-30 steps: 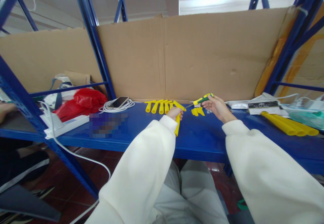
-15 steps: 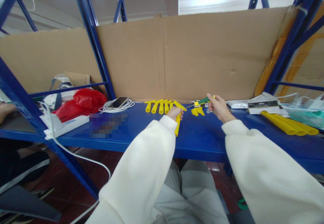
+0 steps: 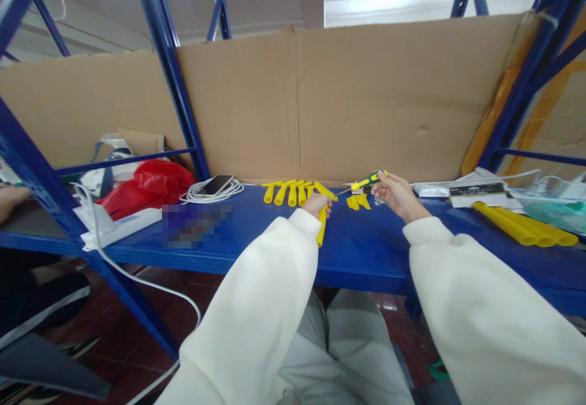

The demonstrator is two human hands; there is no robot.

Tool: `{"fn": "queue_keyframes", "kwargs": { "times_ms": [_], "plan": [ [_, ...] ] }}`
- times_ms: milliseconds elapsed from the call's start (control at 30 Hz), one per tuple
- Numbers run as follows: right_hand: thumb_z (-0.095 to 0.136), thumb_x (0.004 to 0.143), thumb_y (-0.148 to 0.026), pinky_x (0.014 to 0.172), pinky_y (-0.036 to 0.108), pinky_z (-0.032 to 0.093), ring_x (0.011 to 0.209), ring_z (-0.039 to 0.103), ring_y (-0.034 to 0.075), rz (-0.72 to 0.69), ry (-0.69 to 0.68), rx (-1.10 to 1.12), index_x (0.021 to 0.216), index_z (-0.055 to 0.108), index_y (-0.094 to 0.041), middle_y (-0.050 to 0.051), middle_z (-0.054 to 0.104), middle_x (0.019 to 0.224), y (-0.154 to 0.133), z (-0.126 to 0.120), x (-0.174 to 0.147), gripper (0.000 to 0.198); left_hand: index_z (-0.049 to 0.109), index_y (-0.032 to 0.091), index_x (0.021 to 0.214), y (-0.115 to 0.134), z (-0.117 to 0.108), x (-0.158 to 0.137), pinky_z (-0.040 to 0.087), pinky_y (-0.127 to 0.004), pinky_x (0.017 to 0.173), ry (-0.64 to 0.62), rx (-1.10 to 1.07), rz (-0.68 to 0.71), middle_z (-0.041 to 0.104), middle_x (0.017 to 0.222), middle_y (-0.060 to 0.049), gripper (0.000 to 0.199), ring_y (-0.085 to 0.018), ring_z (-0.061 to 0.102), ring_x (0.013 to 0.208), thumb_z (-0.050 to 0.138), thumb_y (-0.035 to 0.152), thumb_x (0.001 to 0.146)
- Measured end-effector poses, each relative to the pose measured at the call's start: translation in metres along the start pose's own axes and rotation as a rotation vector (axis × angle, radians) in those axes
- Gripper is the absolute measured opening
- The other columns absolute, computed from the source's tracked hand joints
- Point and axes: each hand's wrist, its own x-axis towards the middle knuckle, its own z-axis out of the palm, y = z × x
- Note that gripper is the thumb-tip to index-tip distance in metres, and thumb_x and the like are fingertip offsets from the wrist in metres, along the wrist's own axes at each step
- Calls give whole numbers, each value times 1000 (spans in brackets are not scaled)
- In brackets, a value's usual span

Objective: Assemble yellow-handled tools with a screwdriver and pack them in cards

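My left hand (image 3: 315, 206) is closed around a yellow hollow tube-like piece (image 3: 321, 230), whose wider end points down toward the table edge. In my right hand (image 3: 396, 193), fingertips pinch the end of a screwdriver (image 3: 367, 181) with a yellow and green handle. Its thin shaft points left to the upper end of the piece by my left hand; the contact point is too small to make out. Several similar yellow pieces (image 3: 292, 194) lie in a row left of my left hand. Small flat yellow parts (image 3: 358, 201) and tiny metal bits rest below the screwdriver.
Longer yellow tubes (image 3: 513, 224) lie on the blue table (image 3: 366, 258) at right, near a black-and-white box (image 3: 478, 193). Left are a phone (image 3: 215, 186) on a coiled white cable, a power strip (image 3: 130, 226) and a red bag (image 3: 149, 186). Cardboard (image 3: 366, 99) stands behind. Another person's arm shows far left.
The screwdriver handle has turned about its length and shows more yellow. My right-hand fingers have shifted on its end. My left hand and the yellow piece have stayed in place.
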Motion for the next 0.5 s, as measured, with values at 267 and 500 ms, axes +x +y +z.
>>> {"fn": "queue_keyframes", "kwargs": {
  "times_ms": [267, 500],
  "plan": [
    [81, 71, -48, 38, 16, 38, 40, 47, 6, -144, -26, -70, 70, 56, -19, -4, 55, 50, 4, -1, 1, 38, 49, 17, 71, 0, 0, 1, 29, -20, 40, 9, 3, 5, 43, 45, 6, 21, -7, 37, 36, 49, -2, 81],
    [85, 62, -49, 33, 16, 31, 35, 40, 5, -141, 83, -107, 69, 52, -20, -8, 48, 44, 6, -1, 4, 44, 52, 16, 76, 0, 1, 0, 32, -20, 41, 21, 4, -12, 44, 46, 6, 17, -7, 38, 36, 51, 1, 82]
  ]
}}
